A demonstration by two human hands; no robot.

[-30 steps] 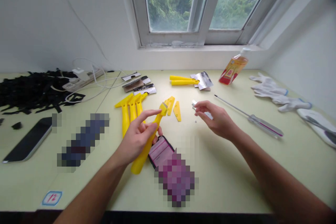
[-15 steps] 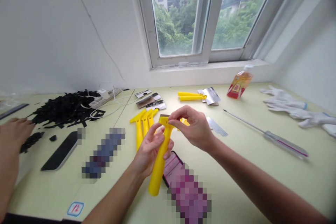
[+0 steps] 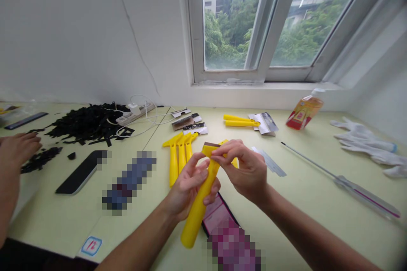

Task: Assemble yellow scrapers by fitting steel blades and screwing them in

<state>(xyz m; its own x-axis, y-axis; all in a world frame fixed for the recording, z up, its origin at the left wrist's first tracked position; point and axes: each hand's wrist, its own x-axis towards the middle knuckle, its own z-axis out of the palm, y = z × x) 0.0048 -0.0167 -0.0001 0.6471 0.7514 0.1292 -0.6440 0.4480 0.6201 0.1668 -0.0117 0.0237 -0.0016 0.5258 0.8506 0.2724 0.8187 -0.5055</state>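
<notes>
My left hand (image 3: 187, 186) is wrapped round the handle of a yellow scraper (image 3: 197, 211), which tilts with its head up and away. A dark strip of blade (image 3: 211, 144) shows along the top of the head. My right hand (image 3: 246, 168) pinches at the front of that head, and its fingertips hide whatever is between them. Several yellow scraper handles (image 3: 181, 156) lie side by side just behind my left hand. Past my right hand are flat metal blades (image 3: 270, 161) and a partly hidden yellow piece (image 3: 235, 162).
A phone (image 3: 219, 216) lies under my hands. To the right are a long screwdriver (image 3: 346, 184), white gloves (image 3: 365, 139) and a bottle (image 3: 304, 110). At left lie black scraps (image 3: 85, 125), a power strip (image 3: 135, 113), a dark phone (image 3: 82, 171) and another person's hand (image 3: 19, 148).
The view has shifted, so most things on the table sit further right. The scraper leans over more, and both hands stay at it in much the same grip.
</notes>
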